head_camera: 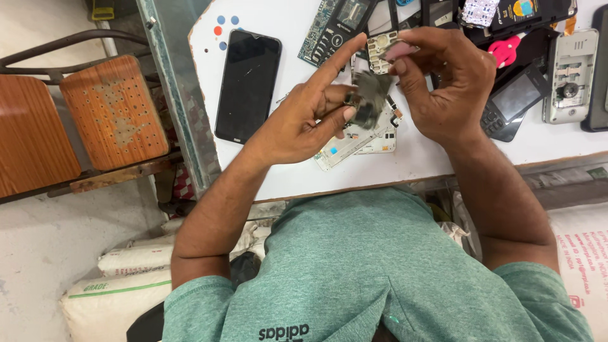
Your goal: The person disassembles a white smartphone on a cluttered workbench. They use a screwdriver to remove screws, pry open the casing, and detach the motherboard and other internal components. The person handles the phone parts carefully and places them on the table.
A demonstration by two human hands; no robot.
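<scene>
My left hand [304,114] pinches a small dark grey phone part [367,98] between thumb and middle fingers, with the index finger stretched out toward the top. My right hand [446,82] grips the upper end of the same part and a small pinkish piece [398,50] at its fingertips. Both hands hover just above the white table [430,155]. Directly under them lies a white phone frame [354,142], partly hidden by my fingers.
A black smartphone [247,85] lies face up to the left. Circuit boards [329,28], a dark keypad phone [513,101], a silver phone back [570,76] and a pink piece [506,50] crowd the far right. Wooden stools [114,111] stand left; white sacks [120,278] lie below.
</scene>
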